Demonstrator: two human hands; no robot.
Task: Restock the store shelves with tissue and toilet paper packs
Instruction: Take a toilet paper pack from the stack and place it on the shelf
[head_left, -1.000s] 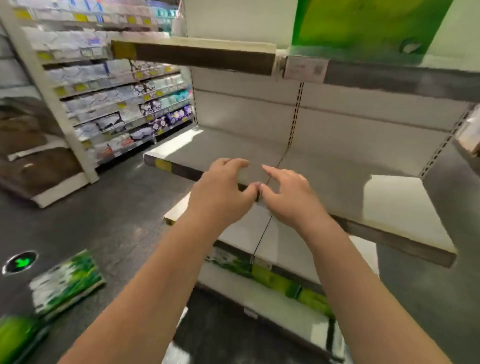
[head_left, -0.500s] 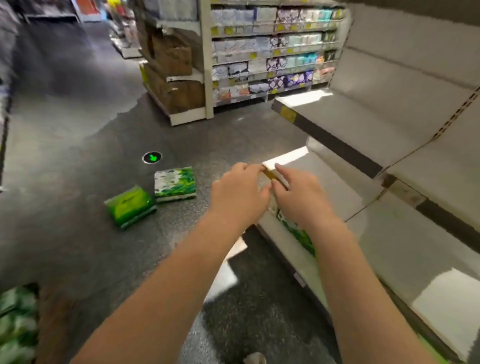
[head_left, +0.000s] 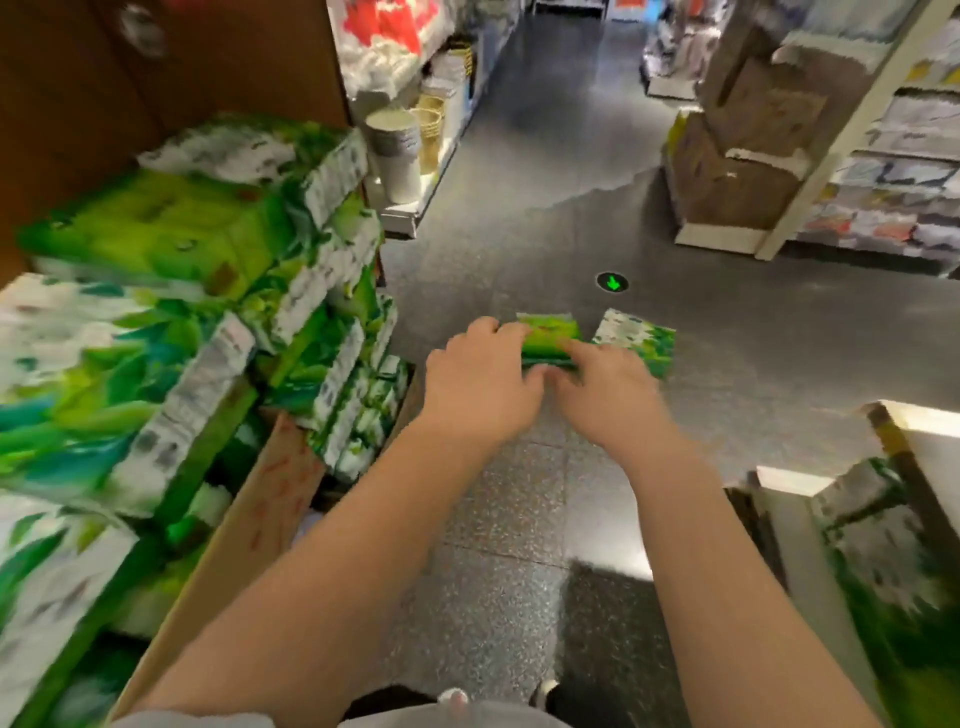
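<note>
Two tissue packs lie side by side on the dark floor: a green pack (head_left: 550, 332) and a white-and-green pack (head_left: 636, 338). Both my arms stretch forward. My left hand (head_left: 478, 379) and my right hand (head_left: 602, 395) hover close together in front of the green pack, their fingers loosely curled and holding nothing. From here the hands overlap the pack's near edge, and contact with it is not visible. Several more green and white packs (head_left: 156, 234) are stacked at my left in a cardboard box (head_left: 270, 499).
The store shelf's corner (head_left: 904, 431) juts in at the right with a green pack (head_left: 893, 561) below it. Paper cups (head_left: 395, 150) stand on a low shelf ahead left. Stocked shelving (head_left: 909, 156) rises at the far right. A green arrow marker (head_left: 613, 283) glows on the floor.
My view has swung left from the bare shelf to the aisle. The stacked packs came into sight, and my hands now line up with the green pack on the floor.
</note>
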